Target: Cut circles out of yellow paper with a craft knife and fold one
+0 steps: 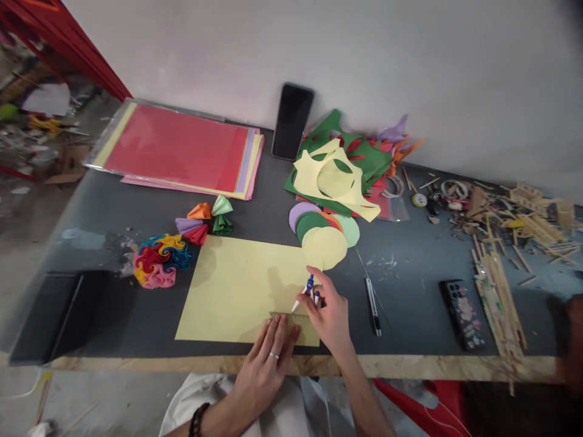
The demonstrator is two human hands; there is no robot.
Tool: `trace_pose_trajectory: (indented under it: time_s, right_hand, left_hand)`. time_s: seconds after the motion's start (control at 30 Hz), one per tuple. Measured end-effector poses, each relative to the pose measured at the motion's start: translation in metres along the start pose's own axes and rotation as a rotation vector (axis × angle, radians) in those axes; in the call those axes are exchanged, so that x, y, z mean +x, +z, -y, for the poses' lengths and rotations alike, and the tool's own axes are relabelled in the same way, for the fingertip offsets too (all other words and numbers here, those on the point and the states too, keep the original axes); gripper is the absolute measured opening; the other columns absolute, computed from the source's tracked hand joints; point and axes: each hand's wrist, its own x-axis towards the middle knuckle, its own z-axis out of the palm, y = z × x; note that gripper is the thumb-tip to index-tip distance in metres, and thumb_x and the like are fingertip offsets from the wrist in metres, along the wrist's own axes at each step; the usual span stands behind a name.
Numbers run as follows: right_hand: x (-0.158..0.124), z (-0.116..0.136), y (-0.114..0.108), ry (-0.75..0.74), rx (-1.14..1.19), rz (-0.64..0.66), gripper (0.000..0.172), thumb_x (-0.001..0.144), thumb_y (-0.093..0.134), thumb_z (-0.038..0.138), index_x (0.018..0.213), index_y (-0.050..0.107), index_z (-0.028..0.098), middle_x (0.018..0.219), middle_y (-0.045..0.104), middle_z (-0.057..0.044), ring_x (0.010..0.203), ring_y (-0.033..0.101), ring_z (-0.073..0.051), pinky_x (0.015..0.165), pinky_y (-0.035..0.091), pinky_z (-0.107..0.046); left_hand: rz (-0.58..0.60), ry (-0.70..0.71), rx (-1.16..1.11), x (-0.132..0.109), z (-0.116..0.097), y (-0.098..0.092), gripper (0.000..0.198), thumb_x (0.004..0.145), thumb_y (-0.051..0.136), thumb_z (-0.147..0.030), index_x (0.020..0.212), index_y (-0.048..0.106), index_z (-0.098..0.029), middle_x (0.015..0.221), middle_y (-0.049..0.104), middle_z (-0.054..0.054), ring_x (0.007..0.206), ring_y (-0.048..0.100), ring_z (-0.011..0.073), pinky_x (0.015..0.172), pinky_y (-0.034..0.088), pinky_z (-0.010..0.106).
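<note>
Plainly yellow, one smooth rectangular sheet (228, 279) on the dark table (141, 328), a thin ruler (297, 316) near its front edge; left hand (268, 358) laid flat over the ruler, fingers extended; right hand (331, 312) pinching a white-and-blue compass (310, 283).

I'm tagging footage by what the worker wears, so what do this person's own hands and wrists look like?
The left hand wears a plain, silver-coloured ring, and its wrist carries a dark beaded bracelet. The right hand shows no ring or bracelet. Both are ungloved, and no sleeve is visible on either arm.
</note>
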Motion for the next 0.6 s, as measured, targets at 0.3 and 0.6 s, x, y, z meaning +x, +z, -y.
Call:
trace_pose_trajectory:
  time_s: [0.3,0.6]
  right_hand:
    - [0.003,0.008,-0.020,-0.228,-0.007,-0.163,0.025,0.100,0.063,0.029,0.119,0.079,0.028,0.108,0.081,-0.004,0.090,0.078,-0.017,0.081,0.063,-0.028]
    - [0.006,0.013,-0.030,-0.326,-0.114,-0.219,0.021,0.096,0.071,0.023,0.114,0.081,0.030,0.099,0.078,-0.002,0.085,0.074,-0.015,0.077,0.065,-0.029]
  left_hand:
    - [-0.041,-0.015,-0.024,0.000,-0.002,0.001,0.058,0.097,0.052,-0.019,0.155,0.053,-0.015,0.159,0.057,0.019,0.147,0.056,0.0315,0.120,0.052,0.043]
    - [-0.057,-0.004,-0.009,0.003,-0.003,-0.003,0.057,0.095,0.052,-0.018,0.151,0.057,-0.014,0.156,0.059,0.019,0.144,0.059,0.0318,0.117,0.055,0.043]
